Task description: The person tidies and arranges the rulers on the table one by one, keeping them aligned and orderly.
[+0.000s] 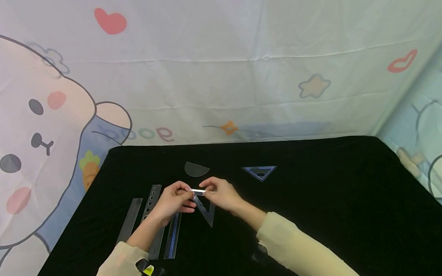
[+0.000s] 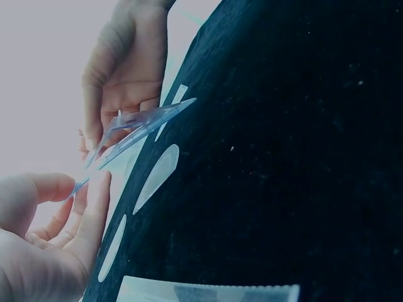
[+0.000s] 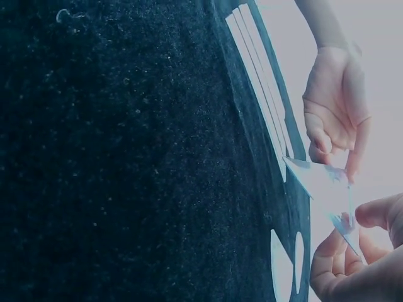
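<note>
A clear set square [image 1: 205, 211] is raised between both hands, its pointed corner toward the person in the head view. My left hand [image 1: 173, 202] pinches one corner of it between thumb and fingers; the left wrist view shows the thumb on the set square's edge [image 2: 141, 135]. At the opposite corner, my right hand [image 1: 223, 193] pinches it too, and the right wrist view shows its clear plate [image 3: 324, 182] between the two hands. Light glares off the top edge.
Three rulers lie on the black cloth at left: a plain one [image 1: 130, 218], one with cutouts [image 1: 153, 196] and a blue-marked one [image 1: 173, 237]. Beyond the hands lies a clear protractor [image 1: 196, 169]; a blue-marked set square [image 1: 260, 169] lies farther right. A printed curtain [image 1: 219, 85] hangs behind.
</note>
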Available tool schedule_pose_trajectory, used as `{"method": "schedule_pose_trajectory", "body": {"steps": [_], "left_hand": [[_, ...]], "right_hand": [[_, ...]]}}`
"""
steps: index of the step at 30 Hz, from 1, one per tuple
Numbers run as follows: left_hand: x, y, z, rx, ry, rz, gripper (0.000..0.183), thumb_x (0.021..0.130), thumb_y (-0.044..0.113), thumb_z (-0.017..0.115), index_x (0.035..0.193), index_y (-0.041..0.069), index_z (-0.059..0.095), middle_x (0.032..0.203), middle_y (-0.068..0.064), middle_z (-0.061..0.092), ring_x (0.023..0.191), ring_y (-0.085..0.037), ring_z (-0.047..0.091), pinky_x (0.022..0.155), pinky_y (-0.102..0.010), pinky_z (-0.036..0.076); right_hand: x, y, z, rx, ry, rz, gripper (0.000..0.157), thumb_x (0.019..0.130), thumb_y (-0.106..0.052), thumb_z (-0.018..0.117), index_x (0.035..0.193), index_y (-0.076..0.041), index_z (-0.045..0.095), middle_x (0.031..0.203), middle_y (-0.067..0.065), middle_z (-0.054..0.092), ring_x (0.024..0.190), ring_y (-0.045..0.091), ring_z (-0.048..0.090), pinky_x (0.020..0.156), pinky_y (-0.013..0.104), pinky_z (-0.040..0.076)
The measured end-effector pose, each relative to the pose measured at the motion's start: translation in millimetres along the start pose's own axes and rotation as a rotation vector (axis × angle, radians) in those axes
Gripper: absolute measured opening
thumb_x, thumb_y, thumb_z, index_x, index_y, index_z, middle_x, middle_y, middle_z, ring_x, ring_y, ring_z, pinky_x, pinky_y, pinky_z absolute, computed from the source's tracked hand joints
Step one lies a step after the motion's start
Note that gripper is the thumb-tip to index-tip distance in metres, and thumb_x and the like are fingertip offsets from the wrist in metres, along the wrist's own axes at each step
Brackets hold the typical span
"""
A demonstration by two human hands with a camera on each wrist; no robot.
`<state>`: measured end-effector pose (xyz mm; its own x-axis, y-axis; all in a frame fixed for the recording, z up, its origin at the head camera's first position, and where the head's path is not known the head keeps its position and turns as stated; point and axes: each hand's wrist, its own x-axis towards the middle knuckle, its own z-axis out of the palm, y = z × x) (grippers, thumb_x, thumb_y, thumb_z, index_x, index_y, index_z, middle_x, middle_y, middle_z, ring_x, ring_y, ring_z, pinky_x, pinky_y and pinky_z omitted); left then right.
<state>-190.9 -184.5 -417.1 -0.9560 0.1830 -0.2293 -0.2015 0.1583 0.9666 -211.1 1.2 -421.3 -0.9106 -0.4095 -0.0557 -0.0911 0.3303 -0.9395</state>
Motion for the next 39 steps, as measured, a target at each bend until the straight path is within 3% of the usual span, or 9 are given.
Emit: {"method": "schedule_pose_trajectory", "body": {"steps": [8, 17, 25, 29, 39], "left_hand": [[-2.9, -0.8, 1.2, -0.045, 0.101, 0.013, 0.02, 0.091, 0.008, 0.052, 0.108, -0.001, 0.046, 0.091, -0.012, 0.06, 0.072, -0.017, 0.065, 0.07, -0.034, 0.058], [-8.2, -1.9, -1.3, -0.124, 0.174, -0.01, 0.023, 0.091, 0.012, 0.052, 0.11, 0.002, 0.043, 0.091, -0.008, 0.061, 0.075, -0.016, 0.066, 0.072, -0.031, 0.057], [-9.7, -3.7, 0.4, -0.167, 0.155, -0.012, 0.023, 0.091, 0.011, 0.053, 0.11, 0.001, 0.044, 0.095, -0.011, 0.06, 0.077, -0.016, 0.066, 0.074, -0.032, 0.057], [-11.0, -6.2, -0.1, -0.117, 0.138, -0.01, 0.021, 0.09, 0.01, 0.053, 0.108, 0.0, 0.045, 0.094, -0.013, 0.061, 0.076, -0.017, 0.066, 0.073, -0.033, 0.057], [-15.0, -10.3, -7.8, 0.087, 0.013, 0.04, 0.028, 0.088, 0.009, 0.056, 0.114, 0.0, 0.051, 0.099, -0.018, 0.061, 0.081, -0.02, 0.063, 0.074, -0.034, 0.057]], "right_hand": [[-3, 4, -4.6, 0.168, 0.022, 0.073, 0.038, 0.088, -0.017, 0.057, 0.123, -0.004, 0.049, 0.104, 0.012, 0.06, 0.085, 0.019, 0.062, 0.069, 0.029, 0.057], [-9, 6, -4.6, 0.249, -0.02, 0.133, 0.034, 0.087, -0.015, 0.058, 0.119, -0.003, 0.049, 0.104, 0.013, 0.061, 0.085, 0.019, 0.063, 0.072, 0.03, 0.057], [-17, -6, -6.1, 0.247, -0.015, 0.117, 0.03, 0.086, -0.005, 0.055, 0.115, 0.002, 0.05, 0.101, 0.021, 0.06, 0.076, 0.017, 0.06, 0.067, 0.029, 0.057], [-11, 8, -6.4, 0.196, -0.016, 0.107, 0.029, 0.086, -0.009, 0.056, 0.114, -0.004, 0.052, 0.099, 0.016, 0.061, 0.074, 0.016, 0.06, 0.063, 0.026, 0.055], [-18, 7, -12.0, 0.129, -0.082, 0.094, 0.024, 0.086, -0.011, 0.055, 0.11, -0.009, 0.055, 0.09, 0.012, 0.061, 0.069, 0.015, 0.056, 0.06, 0.022, 0.049]]}}
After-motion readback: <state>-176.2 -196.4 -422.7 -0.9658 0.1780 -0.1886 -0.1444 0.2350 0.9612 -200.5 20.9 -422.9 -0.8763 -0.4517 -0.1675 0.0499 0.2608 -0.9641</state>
